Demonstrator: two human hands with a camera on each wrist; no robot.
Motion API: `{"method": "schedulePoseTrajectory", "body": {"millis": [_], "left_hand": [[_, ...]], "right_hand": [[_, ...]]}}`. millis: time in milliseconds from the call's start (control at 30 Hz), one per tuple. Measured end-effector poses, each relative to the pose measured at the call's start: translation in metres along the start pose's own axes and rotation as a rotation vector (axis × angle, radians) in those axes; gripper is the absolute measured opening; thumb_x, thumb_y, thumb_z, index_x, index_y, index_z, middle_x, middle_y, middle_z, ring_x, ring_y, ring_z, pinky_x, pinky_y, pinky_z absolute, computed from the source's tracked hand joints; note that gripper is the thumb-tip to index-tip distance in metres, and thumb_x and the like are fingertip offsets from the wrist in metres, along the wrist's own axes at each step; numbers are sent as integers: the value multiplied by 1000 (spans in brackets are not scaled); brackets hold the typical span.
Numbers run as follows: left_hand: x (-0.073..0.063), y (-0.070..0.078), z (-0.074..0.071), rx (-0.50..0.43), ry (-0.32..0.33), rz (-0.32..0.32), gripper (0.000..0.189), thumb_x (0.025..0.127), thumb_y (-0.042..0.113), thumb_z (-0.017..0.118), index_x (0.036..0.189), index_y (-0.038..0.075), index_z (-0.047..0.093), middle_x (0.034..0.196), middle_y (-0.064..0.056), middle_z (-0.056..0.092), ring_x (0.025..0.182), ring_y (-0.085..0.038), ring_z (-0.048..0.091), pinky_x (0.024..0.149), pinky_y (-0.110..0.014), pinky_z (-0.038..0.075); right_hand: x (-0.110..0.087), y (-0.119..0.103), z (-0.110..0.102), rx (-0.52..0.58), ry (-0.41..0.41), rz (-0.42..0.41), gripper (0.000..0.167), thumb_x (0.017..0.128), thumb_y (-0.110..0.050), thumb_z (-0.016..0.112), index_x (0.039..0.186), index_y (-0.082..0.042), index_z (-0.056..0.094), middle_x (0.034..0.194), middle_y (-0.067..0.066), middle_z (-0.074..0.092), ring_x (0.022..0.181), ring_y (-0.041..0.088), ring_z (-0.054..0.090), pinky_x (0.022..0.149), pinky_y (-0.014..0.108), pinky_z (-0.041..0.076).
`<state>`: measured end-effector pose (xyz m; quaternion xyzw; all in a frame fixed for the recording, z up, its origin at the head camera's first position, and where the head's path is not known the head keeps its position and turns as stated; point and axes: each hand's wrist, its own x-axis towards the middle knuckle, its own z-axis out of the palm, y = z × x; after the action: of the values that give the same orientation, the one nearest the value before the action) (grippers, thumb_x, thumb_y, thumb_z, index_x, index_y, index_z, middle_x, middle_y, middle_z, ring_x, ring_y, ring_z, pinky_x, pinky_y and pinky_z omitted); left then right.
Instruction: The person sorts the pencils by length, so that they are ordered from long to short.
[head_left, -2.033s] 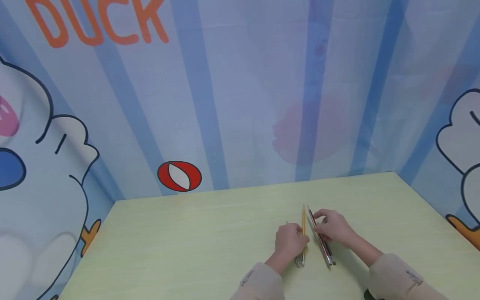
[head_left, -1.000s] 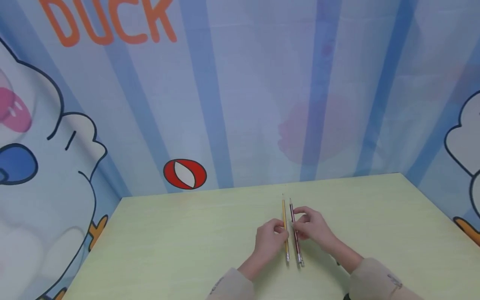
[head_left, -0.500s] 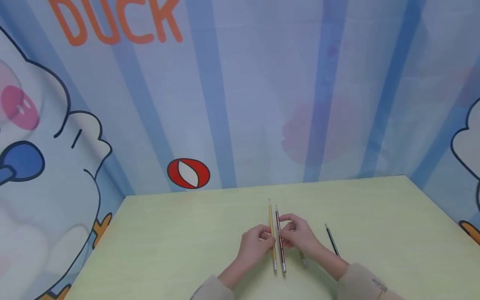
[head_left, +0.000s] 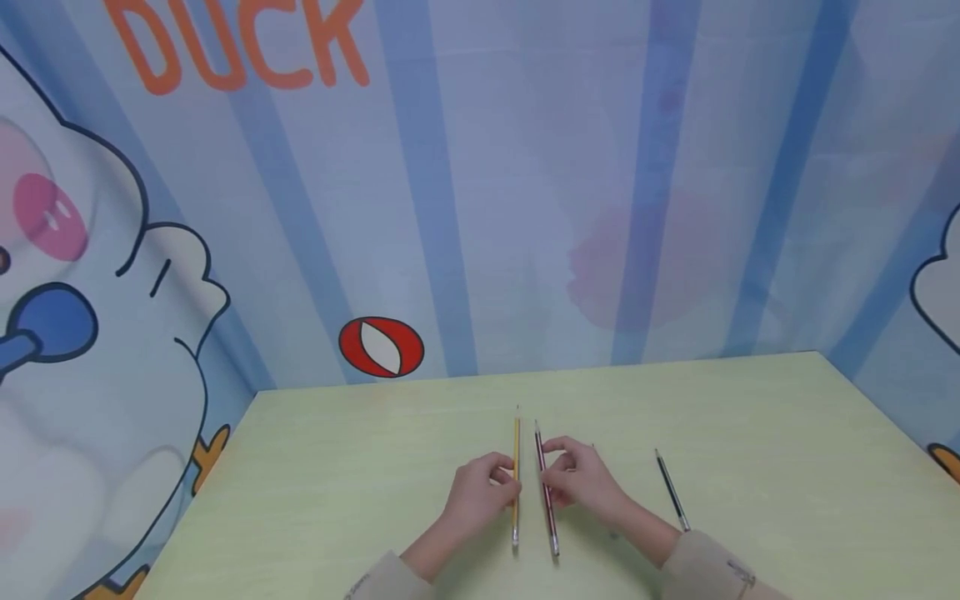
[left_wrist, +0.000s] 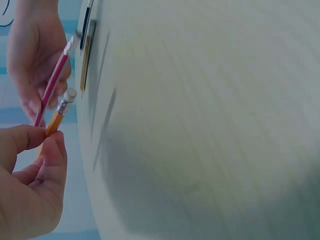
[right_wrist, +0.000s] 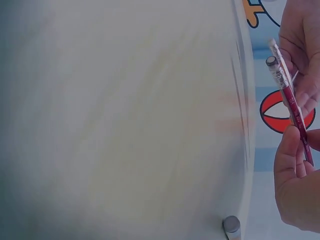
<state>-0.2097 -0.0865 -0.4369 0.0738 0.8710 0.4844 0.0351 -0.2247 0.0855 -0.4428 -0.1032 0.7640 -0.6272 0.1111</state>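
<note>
My left hand (head_left: 480, 493) pinches a yellow pencil (head_left: 517, 437) between thumb and fingers, point away from me. In the left wrist view its white eraser (left_wrist: 70, 95) shows in a metal band. Just to the right, my right hand (head_left: 588, 483) pinches a dark red pencil (head_left: 551, 527) near its middle, with a grey eraser end (right_wrist: 271, 61) in the right wrist view. The two pencils stand side by side with a small gap, raised off the table, their shadows below. A tan pencil (left_wrist: 86, 62) lies on the table, mostly hidden by my right forearm in the head view.
A dark pencil (head_left: 670, 487) lies right of my right forearm, its lower end at my sleeve. The pale green table (head_left: 360, 467) reaches back to a striped blue cloth backdrop (head_left: 517, 208) with cartoon prints.
Both hands have moved left with the yellow and dark red pencils, away from the pencils on the table. The dark pencil and part of the tan one have come into sight. The head view has swung left.
</note>
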Motion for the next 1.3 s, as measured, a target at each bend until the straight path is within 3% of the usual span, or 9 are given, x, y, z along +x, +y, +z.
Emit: {"method": "schedulePoseTrajectory", "body": {"millis": [200, 400, 667, 1300], "left_hand": [[1, -16, -25, 174, 39, -7, 26, 73, 3, 58, 98, -3, 59, 71, -4, 62, 54, -8, 56, 50, -21, 43], [0, -33, -47, 277, 66, -31, 25, 71, 2, 58, 96, -4, 59, 69, -3, 61, 54, -8, 53, 50, -20, 42], [-2, -48, -62, 381, 107, -66, 27, 70, 2, 59, 96, -3, 60, 68, -2, 60, 54, -8, 50, 47, -19, 40], [-8, -59, -72, 322, 96, -101, 35, 67, 3, 62, 102, -3, 58, 67, -2, 60, 54, -9, 50, 49, -22, 38]], "right_hand": [[-1, 0, 1, -8, -21, -2, 39, 80, -2, 56, 117, 7, 44, 68, 5, 57, 49, 13, 55, 50, 29, 49], [-1, 1, 1, -15, -25, 10, 39, 81, -1, 56, 117, 6, 44, 68, 5, 57, 49, 13, 54, 49, 29, 49], [0, 2, 2, -20, -40, 29, 38, 81, 0, 55, 116, 7, 44, 69, 6, 56, 50, 12, 54, 48, 28, 48], [1, 3, 7, -61, -39, 39, 38, 79, -1, 56, 115, 5, 46, 69, 6, 57, 50, 12, 53, 47, 27, 47]]}}
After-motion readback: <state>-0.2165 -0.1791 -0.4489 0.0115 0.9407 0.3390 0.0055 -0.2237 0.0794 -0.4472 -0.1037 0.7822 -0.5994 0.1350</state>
